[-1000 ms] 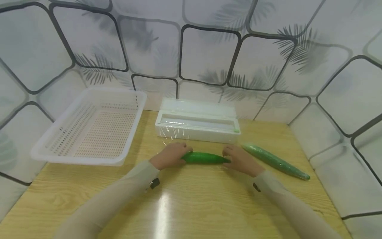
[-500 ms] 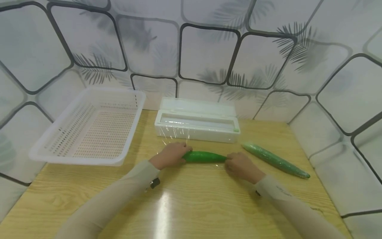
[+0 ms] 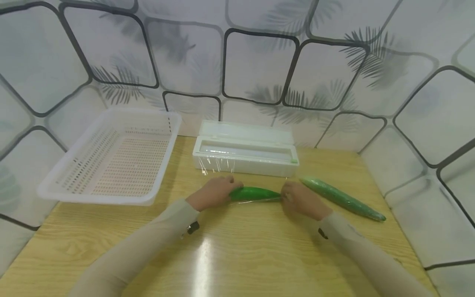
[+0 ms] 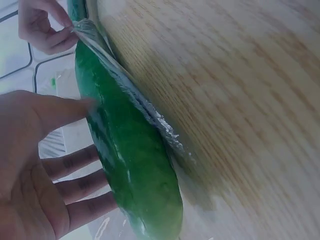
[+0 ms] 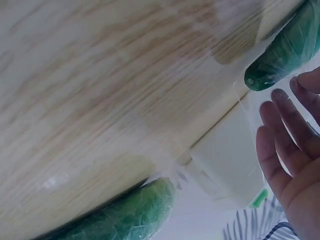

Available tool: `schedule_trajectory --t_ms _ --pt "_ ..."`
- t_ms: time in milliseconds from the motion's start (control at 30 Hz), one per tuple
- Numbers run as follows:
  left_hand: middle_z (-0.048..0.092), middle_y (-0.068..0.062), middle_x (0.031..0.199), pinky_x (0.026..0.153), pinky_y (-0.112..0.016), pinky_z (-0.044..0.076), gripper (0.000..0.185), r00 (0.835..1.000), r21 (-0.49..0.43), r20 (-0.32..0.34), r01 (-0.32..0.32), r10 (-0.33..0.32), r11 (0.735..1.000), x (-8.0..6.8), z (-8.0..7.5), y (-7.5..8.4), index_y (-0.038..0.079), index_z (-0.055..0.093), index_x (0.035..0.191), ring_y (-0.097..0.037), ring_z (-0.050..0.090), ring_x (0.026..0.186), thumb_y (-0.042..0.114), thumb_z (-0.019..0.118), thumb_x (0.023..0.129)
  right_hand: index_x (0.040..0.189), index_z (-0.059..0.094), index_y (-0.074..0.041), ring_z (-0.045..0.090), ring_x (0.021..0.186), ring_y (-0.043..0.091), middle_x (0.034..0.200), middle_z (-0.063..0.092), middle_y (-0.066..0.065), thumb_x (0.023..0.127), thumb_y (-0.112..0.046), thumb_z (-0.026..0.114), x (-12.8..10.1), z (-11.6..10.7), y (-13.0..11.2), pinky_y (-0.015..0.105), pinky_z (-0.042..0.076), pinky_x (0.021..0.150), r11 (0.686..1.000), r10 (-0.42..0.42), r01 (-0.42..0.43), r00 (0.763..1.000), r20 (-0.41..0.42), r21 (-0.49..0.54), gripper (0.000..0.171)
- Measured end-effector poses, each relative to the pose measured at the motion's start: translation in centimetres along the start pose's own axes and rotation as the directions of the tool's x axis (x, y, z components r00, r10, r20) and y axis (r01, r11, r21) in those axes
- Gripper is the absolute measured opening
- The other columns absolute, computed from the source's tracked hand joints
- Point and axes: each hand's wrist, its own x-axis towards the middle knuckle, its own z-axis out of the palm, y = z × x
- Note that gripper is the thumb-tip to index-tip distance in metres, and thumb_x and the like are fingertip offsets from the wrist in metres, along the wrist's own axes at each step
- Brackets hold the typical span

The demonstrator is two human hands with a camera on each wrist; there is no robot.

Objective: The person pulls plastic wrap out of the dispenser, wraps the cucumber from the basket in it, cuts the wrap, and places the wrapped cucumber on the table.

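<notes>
Cucumber [image 3: 256,194] looks firm but slick under clingy film; left hand [image 3: 213,192] cups one end with fingers curled round it, right hand [image 3: 298,199] pinches film at the other tip.

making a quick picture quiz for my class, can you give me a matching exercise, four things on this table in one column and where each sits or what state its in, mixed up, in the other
Things:
1. basket
2. wrap box
3. cucumber between the hands
4. wrapped cucumber

Places or states:
A. lies alone on the table's right side, touched by no hand
B. lid open, at the back of the table by the wall
C. white with holes, on the left, nothing in it
D. held at both ends, left hand and right hand, clear film around it

Pairs: 1-C, 2-B, 3-D, 4-A
</notes>
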Motion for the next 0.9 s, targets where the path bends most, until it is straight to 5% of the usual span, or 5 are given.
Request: schedule_trajectory --t_ms 167,367,667,900 --pt "0.06 -0.008 0.109 0.076 -0.034 0.053 0.052 0.999 -0.026 0.042 0.03 -0.029 0.999 0.2 0.1 0.4 0.016 0.053 0.128 -0.02 0.059 0.09 0.042 0.065 0.084 0.086 0.064 -0.005 0.063 0.079 0.017 0.082 0.065 0.003 0.082 -0.003 0.061 0.2 -0.4 0.3 0.031 0.055 0.072 0.986 0.06 -0.064 0.998 0.036 0.153 0.005" --pt "0.056 -0.006 0.111 0.083 -0.035 0.052 0.064 0.999 0.061 0.04 0.011 -0.013 0.998 0.2 0.6 0.5 0.013 0.049 0.127 -0.02 0.055 0.098 0.038 0.075 0.074 0.078 0.062 -0.006 0.062 0.072 0.015 0.076 0.065 0.001 0.081 0.0 0.061 0.6 -0.7 0.3 0.027 0.055 0.067 0.985 0.049 -0.047 0.999 -0.003 0.166 0.007" --pt "0.058 -0.009 0.11 0.08 -0.034 0.054 0.053 1.0 0.077 -0.013 -0.017 0.018 0.997 -0.4 0.3 0.8 0.011 0.052 0.125 -0.022 0.056 0.097 0.029 0.072 0.08 0.082 0.061 -0.007 0.065 0.076 0.017 0.08 0.068 0.004 0.084 -0.002 0.061 0.5 -0.9 -0.1 0.028 0.056 0.069 0.991 0.073 -0.075 0.997 0.029 0.112 0.005" --pt "0.061 -0.01 0.115 0.08 -0.033 0.055 0.012 1.0 0.067 -0.027 -0.008 0.01 0.998 -1.0 0.2 1.0 0.016 0.072 0.093 -0.023 0.058 0.099 0.02 0.069 0.083 0.083 0.061 -0.008 0.065 0.074 0.015 0.079 0.067 0.003 0.082 -0.001 0.064 0.4 -0.7 0.0 0.025 0.056 0.069 0.998 0.018 -0.019 1.0 0.026 0.064 0.007"
